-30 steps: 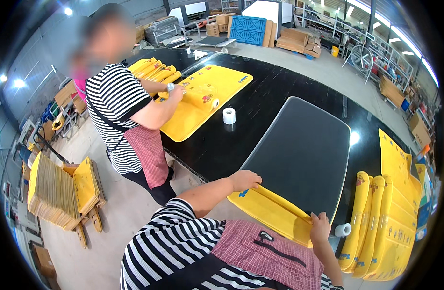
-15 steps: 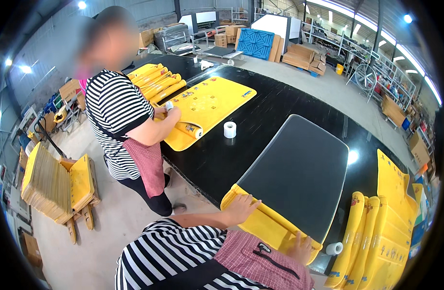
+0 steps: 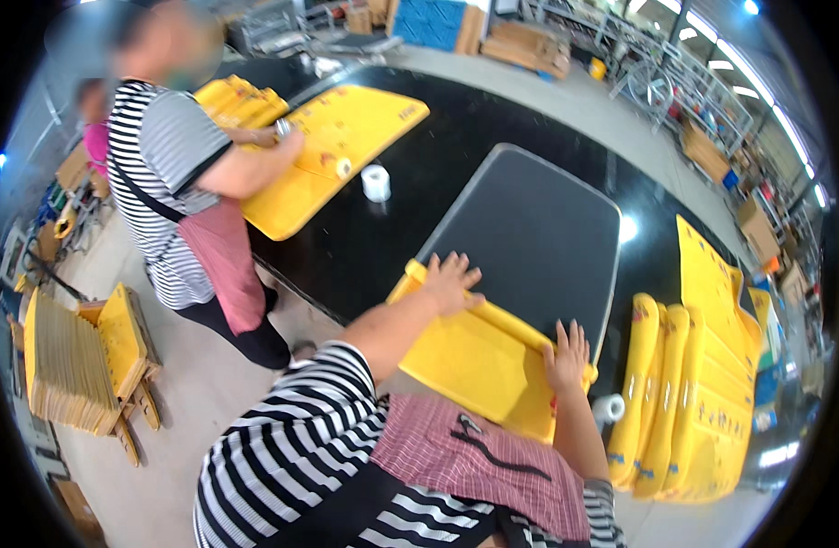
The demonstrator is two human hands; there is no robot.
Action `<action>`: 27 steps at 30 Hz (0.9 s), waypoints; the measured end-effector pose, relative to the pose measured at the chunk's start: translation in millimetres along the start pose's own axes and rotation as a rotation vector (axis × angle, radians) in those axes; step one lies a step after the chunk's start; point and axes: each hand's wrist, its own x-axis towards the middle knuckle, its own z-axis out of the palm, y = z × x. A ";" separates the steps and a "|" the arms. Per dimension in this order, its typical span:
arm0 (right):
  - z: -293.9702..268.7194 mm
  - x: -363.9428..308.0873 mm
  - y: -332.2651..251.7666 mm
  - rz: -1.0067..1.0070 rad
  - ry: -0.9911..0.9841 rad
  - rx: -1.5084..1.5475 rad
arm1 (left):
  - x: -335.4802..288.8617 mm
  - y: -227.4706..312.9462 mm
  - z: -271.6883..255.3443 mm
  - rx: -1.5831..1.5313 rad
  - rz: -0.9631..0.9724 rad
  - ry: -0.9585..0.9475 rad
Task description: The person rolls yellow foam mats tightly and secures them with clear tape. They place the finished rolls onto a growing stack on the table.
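Note:
In front of me on the black table lies a mat, its dark grey underside (image 3: 538,215) facing up and its near end rolled over to show the yellow face (image 3: 479,361). My left hand (image 3: 450,285) rests with fingers spread on the left part of the rolled edge (image 3: 511,326). Toward the roll's right end, my right hand (image 3: 566,356) lies with its fingers stretched forward. Both palms press on the roll and neither hand grips it. A white tape roll (image 3: 608,408) is just right of my right forearm.
Several rolled yellow mats (image 3: 652,393) lie at the right beside flat yellow ones (image 3: 725,402). Another tape roll (image 3: 376,184) stands on the table (image 3: 337,251). At the left a co-worker (image 3: 164,183) handles a yellow mat (image 3: 365,119). A stack of yellow mats (image 3: 68,356) is on the floor.
The mat's near end has been rolled farther away from me. My fingers, curled over the edge before, are now spread flat on the roll. The whole view has shifted.

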 end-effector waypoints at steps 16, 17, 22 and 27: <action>15.0 -14.1 13.2 -0.006 0.198 -0.040 | 24.6 4.9 -16.5 -0.045 -0.083 -0.002; 11.9 -10.1 13.0 0.011 0.215 -0.057 | 33.5 7.6 -20.8 -0.038 -0.088 0.000; 12.7 43.9 42.7 -0.031 0.115 0.024 | 67.8 10.4 -16.8 -0.013 -0.137 0.099; 6.7 78.8 26.5 0.107 -0.049 -0.015 | 78.6 -18.5 1.6 -0.068 -0.032 0.149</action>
